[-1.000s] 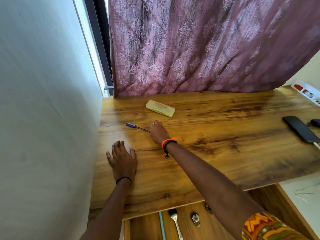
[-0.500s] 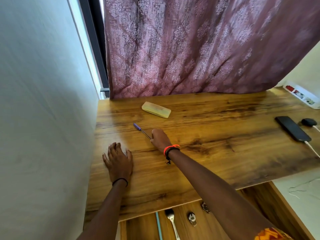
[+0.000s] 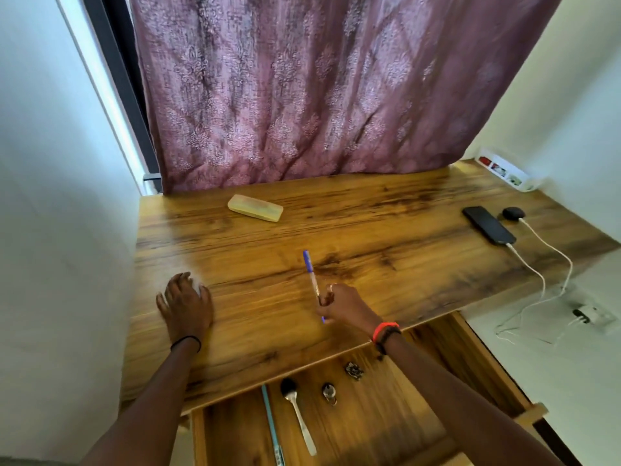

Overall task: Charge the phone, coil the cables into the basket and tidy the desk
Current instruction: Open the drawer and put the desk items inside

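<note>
My right hand (image 3: 346,306) pinches a blue-capped pen (image 3: 309,269) near the front edge of the wooden desk (image 3: 369,237); the pen points away from me. My left hand (image 3: 186,302) rests flat on the desk at the left. A black phone (image 3: 489,225) lies at the far right with a white cable (image 3: 537,274) plugged in, running over the desk edge to a wall socket (image 3: 591,316). A small black object (image 3: 513,213) sits beside the phone. No basket is in view.
A pale yellow case (image 3: 255,208) lies near the curtain (image 3: 319,89). Below the desk an open drawer (image 3: 336,422) holds a spoon (image 3: 297,412), a light blue stick and small metal items. A white power strip (image 3: 507,169) sits at the back right. A wall stands on the left.
My right hand has picked up the pen and drawn it back toward the desk's front edge. The left hand stays flat on the desk. The view has shifted down and right.
</note>
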Tool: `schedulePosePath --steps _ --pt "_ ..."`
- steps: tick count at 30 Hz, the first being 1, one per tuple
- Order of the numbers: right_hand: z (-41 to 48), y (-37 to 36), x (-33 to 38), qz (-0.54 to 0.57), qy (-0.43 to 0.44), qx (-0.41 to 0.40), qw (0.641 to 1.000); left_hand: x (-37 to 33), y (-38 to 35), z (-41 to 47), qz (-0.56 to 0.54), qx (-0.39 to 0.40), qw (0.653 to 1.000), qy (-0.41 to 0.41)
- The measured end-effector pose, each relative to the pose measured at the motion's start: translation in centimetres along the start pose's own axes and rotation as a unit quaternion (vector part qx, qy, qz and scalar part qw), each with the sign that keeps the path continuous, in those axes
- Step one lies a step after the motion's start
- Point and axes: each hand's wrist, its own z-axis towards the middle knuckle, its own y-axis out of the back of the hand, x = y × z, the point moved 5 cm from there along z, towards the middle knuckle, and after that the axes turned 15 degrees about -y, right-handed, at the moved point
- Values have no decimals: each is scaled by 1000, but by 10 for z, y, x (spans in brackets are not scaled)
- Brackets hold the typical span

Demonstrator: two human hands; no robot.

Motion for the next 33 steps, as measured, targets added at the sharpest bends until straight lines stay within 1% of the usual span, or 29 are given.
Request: schedulePosePath --steps 2,3,6,8,11,13,14,19,24,29,33 --pt "-18 12 -28 5 -25 30 999 -1 1 0 -2 1 1000 -10" --pt "-30 19 -43 13 -32 57 998 -4 1 -3 -3 3 1000 -20" --pt "-62 28 -76 27 -32 189 981 -14 -4 -11 2 25 997 -68" --pt "-83 31 -95 -18 -41 259 965 -24 -10 -17 1 49 994 -101" --pt "-98 27 -128 -141 -74 304 939 -39 -19 -23 4 77 988 -133" --pt "-98 19 -151 -199 -102 308 925 -47 -23 -28 -3 89 985 -146" --pt "-95 15 -161 -210 -116 301 923 -51 -25 -30 -6 92 985 -149" --pt "-67 -2 -190 -184 -168 207 946 -51 -25 -34 -25 96 985 -139" --pt "-44 -15 -197 -142 -191 143 961 -51 -26 -35 -48 92 985 -136" --pt "-36 -27 -197 -170 -191 128 958 -51 -24 -36 -55 93 985 -133" --pt "-31 -31 -198 -151 -196 134 959 -51 -23 -36 -59 97 985 -129"
